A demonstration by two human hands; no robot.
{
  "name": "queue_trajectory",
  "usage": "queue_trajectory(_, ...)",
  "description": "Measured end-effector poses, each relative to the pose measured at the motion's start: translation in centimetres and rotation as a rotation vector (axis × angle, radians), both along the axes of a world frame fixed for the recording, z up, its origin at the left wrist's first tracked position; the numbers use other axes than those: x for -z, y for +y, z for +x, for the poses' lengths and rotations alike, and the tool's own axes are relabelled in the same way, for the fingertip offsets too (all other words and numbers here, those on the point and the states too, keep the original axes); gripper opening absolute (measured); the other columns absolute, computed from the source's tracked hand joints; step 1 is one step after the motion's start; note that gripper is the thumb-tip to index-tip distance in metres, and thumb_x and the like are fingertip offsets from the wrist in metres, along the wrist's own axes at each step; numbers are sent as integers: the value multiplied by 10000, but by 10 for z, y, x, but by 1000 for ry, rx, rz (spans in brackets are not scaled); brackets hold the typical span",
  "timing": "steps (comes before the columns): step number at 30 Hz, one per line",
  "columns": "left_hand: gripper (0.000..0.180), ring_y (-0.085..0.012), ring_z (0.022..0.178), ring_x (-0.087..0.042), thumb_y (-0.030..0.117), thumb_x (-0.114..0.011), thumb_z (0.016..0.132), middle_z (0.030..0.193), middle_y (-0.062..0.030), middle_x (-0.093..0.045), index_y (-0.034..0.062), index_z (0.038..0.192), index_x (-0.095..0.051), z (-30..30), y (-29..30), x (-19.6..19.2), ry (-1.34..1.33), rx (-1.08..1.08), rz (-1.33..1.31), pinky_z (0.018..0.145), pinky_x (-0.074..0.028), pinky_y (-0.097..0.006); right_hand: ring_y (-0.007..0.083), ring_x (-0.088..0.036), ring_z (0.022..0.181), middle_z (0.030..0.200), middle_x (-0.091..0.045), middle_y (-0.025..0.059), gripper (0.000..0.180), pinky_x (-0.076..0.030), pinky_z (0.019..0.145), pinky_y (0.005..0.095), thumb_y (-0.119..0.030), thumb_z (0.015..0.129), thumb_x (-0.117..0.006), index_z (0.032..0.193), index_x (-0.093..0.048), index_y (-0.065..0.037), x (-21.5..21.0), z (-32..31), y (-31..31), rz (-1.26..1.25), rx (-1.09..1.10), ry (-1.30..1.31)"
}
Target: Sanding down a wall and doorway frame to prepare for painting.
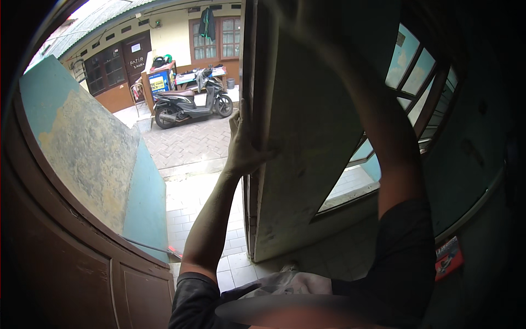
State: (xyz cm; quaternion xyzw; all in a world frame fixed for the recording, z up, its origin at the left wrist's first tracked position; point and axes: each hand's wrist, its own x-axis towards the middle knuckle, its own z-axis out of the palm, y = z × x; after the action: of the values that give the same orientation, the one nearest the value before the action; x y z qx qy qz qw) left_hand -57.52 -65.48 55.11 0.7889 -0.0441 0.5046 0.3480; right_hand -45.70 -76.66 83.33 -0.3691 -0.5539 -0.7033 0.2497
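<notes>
My left hand (245,148) lies against the edge of a dark wooden door post (250,211). Its fingers stretch upward along the post, and the thumb is spread out to the right. Higher up, my right hand (298,19) reaches to the upper part of the post and the shaded wall (307,137) beside it. That hand is dim and blurred, so its fingers and anything in them cannot be made out. Both forearms are raised. The top of the post runs out of view.
A brown panelled door (71,241) stands at the lower left, near a peeling blue wall (93,148). Outside, a motor scooter (194,104) is parked on paving by a house. A wood-framed window (416,71) is on the right, above a red case (450,268) holding a metal tool.
</notes>
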Motion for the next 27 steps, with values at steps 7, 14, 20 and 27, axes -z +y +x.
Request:
queue_trajectory(7,1426,-343,1459,-331,245,-970,587,1566,-217,-284,87,1636,-17,-10,16,10,30,-32,21,1185,-364,-467,276,-618,910,905,-629,131,308,-494,740,402,-282,866,-783,1110,-708,-111,170,-22,-1,-238,84,146)
queue_trajectory(14,1502,-391,1457,-313,275,-983,558,1571,-248,-281,67,1627,51,-6,5,4,96,-41,2,1172,-368,-480,308,-606,672,769,-611,102,287,-486,651,445,-286,884,-757,1094,-698,-99,82,2,-7,-85,-71,44)
queue_trajectory(20,1561,-432,1469,-253,309,-1005,520,1554,-258,-232,79,1623,75,-21,13,9,108,-113,160,1167,-375,-514,258,-600,671,758,-604,51,356,-464,594,410,-287,831,-821,1157,-716,-190,133,-35,7,-42,-46,254)
queue_trajectory(27,1592,-469,1451,-256,305,-1001,522,1541,-275,-189,118,1614,143,-28,16,30,258,-98,143,1164,-380,-539,354,-642,847,972,-652,157,380,-513,774,463,-348,919,-715,1220,-695,-118,214,6,-36,-787,218,843)
